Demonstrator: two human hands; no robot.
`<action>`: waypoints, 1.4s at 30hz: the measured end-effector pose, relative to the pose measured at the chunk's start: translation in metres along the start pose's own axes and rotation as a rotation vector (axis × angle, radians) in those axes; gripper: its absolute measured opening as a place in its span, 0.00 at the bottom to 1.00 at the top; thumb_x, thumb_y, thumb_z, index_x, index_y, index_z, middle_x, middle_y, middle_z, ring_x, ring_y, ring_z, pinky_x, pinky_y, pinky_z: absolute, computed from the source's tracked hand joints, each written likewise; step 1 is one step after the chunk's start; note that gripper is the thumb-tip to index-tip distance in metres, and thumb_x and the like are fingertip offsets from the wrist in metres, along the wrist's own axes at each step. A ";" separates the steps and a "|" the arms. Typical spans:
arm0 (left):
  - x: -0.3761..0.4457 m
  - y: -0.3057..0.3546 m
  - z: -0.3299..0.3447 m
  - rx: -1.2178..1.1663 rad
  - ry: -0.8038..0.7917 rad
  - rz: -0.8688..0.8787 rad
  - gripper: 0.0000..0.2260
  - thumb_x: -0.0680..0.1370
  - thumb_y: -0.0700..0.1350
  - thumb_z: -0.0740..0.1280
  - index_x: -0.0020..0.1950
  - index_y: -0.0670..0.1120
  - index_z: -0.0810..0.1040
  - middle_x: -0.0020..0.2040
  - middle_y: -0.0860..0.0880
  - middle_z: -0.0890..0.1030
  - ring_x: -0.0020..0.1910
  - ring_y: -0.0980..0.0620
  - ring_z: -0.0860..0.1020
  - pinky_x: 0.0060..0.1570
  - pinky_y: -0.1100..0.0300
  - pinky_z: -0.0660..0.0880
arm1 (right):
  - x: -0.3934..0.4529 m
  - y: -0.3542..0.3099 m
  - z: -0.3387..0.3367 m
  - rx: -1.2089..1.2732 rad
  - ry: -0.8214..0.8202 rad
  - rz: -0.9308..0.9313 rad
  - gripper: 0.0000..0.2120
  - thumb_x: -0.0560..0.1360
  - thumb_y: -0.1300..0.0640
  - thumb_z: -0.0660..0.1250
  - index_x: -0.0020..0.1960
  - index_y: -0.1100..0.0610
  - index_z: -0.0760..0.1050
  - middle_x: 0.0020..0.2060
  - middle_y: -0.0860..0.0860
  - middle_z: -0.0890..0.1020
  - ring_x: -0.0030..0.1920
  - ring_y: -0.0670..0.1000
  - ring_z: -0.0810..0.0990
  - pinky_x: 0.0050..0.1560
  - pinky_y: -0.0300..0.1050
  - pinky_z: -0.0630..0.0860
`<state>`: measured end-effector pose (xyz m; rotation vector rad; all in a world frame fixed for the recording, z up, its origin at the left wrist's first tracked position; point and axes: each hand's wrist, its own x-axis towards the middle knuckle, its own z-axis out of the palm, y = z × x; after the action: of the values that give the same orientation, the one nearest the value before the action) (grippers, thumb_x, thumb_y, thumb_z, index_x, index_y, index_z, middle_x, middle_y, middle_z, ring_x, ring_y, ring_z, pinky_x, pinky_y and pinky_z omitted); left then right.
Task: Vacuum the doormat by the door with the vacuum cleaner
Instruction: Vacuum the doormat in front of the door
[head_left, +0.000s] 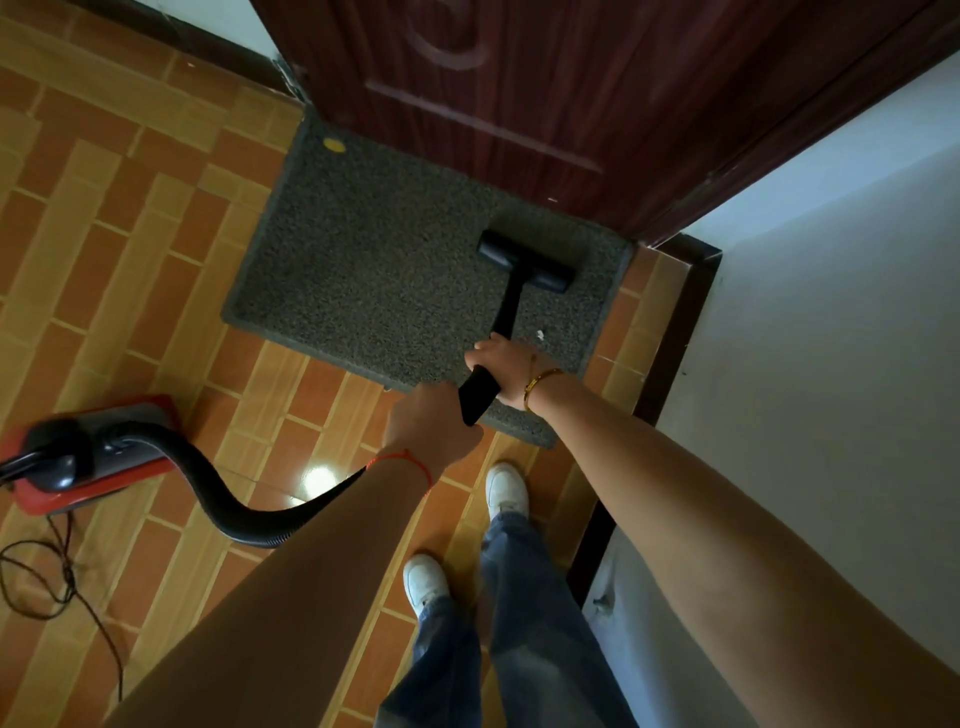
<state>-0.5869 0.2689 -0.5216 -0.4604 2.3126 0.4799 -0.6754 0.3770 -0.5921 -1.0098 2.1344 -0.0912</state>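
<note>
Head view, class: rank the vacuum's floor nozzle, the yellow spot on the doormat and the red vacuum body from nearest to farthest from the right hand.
From the right hand:
1. Floor nozzle, just ahead on the doormat.
2. Yellow spot, at the mat's far left corner.
3. Red vacuum body, far left on the tiles.

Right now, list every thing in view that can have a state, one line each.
Dark red wooden door: closed.
Grey speckled doormat: flat on the tiles, against the door.
Black vacuum floor head: resting on the mat's right part.
Black vacuum wand: held by both hands.
Left hand: grips the wand's lower end.
Right hand: grips the wand higher up.
Red canister vacuum: on the floor at left, hose attached.
</note>
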 end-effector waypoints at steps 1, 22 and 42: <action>0.007 0.006 -0.003 0.006 -0.003 0.003 0.05 0.71 0.46 0.66 0.43 0.47 0.73 0.32 0.52 0.72 0.32 0.50 0.75 0.27 0.62 0.68 | 0.002 0.008 -0.004 -0.004 0.005 0.003 0.13 0.74 0.69 0.62 0.56 0.57 0.71 0.56 0.54 0.75 0.61 0.55 0.73 0.46 0.47 0.72; 0.039 0.023 -0.004 -0.002 0.043 0.047 0.04 0.71 0.46 0.66 0.41 0.47 0.72 0.32 0.52 0.73 0.35 0.48 0.78 0.30 0.61 0.71 | 0.013 0.038 -0.020 -0.022 0.031 0.031 0.16 0.73 0.69 0.64 0.58 0.56 0.70 0.58 0.52 0.75 0.62 0.54 0.74 0.44 0.45 0.72; -0.102 -0.083 0.069 0.033 -0.045 0.000 0.09 0.71 0.49 0.67 0.48 0.47 0.76 0.34 0.53 0.72 0.32 0.52 0.73 0.26 0.62 0.65 | -0.053 -0.112 0.090 0.032 -0.047 0.022 0.13 0.75 0.65 0.63 0.58 0.55 0.71 0.58 0.52 0.75 0.61 0.53 0.74 0.51 0.47 0.75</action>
<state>-0.4401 0.2474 -0.5125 -0.4287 2.2736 0.4469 -0.5238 0.3589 -0.5838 -0.9606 2.0947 -0.0904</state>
